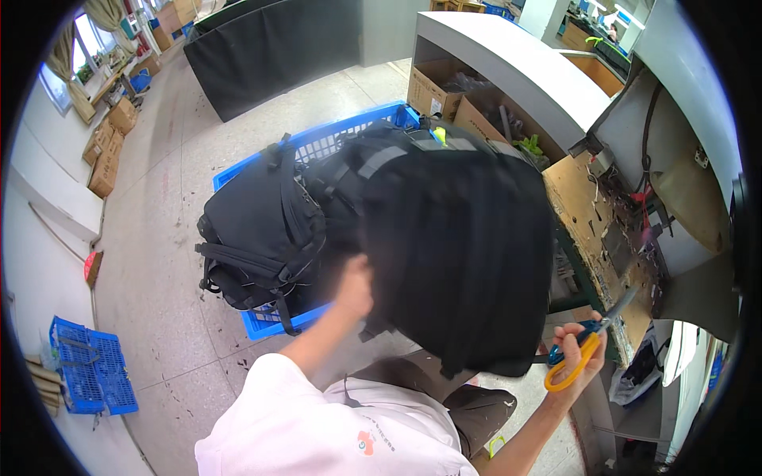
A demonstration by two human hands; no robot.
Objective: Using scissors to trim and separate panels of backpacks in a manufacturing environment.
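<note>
A big black bag is in the middle, right in front of the person. It looks blurry, and it hides much of the right side of a blue crate. I cannot tell if it touches the crate. Gray strips run across near its top, and a small bright yellow-green thing shows by its top edge.

The left hand is at the left side of the big black bag. Its fingers look curled, but they are too blurry to tell if they pinch the bag.

The right hand is near the bag's lower right corner. Its fingers are wrapped around scissors with an orange handle (there is some blue on them too). The blade points up and to the right, toward a worn wooden bench. I cannot tell if the scissors are open.

Another black bag lies to the left, on the blue crate, with its straps hanging over the side. Brown boxes sit on a shelf past the crate. Far to the left, blue baskets lie on the floor.
</note>
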